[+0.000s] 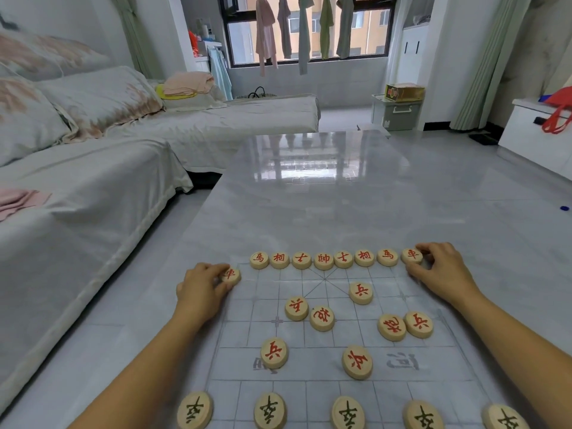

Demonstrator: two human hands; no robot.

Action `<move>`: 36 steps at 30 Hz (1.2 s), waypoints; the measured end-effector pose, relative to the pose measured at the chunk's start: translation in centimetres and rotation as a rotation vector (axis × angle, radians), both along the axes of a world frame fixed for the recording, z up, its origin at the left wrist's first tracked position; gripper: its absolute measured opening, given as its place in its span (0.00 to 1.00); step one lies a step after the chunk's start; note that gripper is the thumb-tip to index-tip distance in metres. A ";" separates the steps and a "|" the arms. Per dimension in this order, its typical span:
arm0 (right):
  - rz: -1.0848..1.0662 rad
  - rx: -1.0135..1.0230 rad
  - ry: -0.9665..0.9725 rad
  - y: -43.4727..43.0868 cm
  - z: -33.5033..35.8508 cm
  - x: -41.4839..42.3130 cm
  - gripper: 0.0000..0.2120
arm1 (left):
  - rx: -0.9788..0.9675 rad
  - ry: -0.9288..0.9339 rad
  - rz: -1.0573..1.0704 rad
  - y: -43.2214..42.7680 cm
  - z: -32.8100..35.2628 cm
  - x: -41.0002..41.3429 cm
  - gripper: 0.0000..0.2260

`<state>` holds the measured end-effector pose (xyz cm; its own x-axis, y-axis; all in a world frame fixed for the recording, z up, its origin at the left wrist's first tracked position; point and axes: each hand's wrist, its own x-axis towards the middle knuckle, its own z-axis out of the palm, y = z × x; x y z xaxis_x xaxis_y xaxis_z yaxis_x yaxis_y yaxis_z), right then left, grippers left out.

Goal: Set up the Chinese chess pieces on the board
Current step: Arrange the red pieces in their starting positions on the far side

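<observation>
A translucent chess board (309,335) lies on the grey table. My left hand (201,289) pinches a red-lettered chariot piece (232,275) at the board's far left corner. My right hand (439,270) pinches the other red chariot (412,255) at the far right corner. Between them a row of several red pieces (323,260) lines the far edge. Loose red pieces (322,318) lie scattered mid-board. A row of black-lettered pieces (269,410) sits along the near edge.
The glossy grey table (309,196) stretches away beyond the board. A covered sofa (93,181) stands to the left. A small blue object (564,208) lies on the floor at the right.
</observation>
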<state>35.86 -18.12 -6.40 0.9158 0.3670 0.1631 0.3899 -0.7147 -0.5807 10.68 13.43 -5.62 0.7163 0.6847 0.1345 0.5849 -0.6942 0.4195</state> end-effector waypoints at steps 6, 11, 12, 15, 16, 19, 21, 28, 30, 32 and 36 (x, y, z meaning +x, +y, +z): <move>0.010 -0.018 -0.029 0.0 -0.2 0.1 0.17 | -0.069 0.020 0.004 1.7 0.2 2.5 0.17; 0.008 -0.018 -0.035 0.1 -0.2 0.1 0.16 | -0.067 -0.021 0.024 1.5 -0.1 3.2 0.17; 0.007 -0.017 -0.032 0.1 -0.2 0.1 0.16 | -0.060 -0.037 0.027 1.4 -0.2 3.1 0.17; 0.006 -0.013 -0.026 0.0 -0.2 0.1 0.15 | -0.046 -0.058 0.031 1.3 -0.4 2.9 0.17; 0.005 -0.012 -0.024 0.0 -0.2 0.0 0.15 | -0.047 -0.062 0.036 1.2 -0.4 2.9 0.17; 0.000 -0.011 -0.025 0.1 -0.2 0.0 0.15 | -0.044 -0.078 0.052 1.2 -0.5 2.9 0.18; -0.007 -0.013 -0.030 0.1 -0.2 -0.1 0.15 | -0.036 -0.081 0.056 1.1 -0.5 3.0 0.18; -0.023 -0.012 -0.013 0.2 -0.1 -0.2 0.18 | -0.049 -0.124 0.073 1.2 -0.7 3.0 0.21; -0.028 -0.003 0.005 0.2 -0.1 -0.2 0.22 | -0.075 -0.167 0.078 1.2 -0.9 2.9 0.24; -0.029 0.055 0.024 0.2 -0.1 -0.2 0.24 | -0.159 -0.233 0.078 1.3 -1.0 2.8 0.26; -0.049 0.194 0.061 0.0 0.1 -0.2 0.20 | -0.265 -0.401 0.104 1.0 -0.2 2.0 0.27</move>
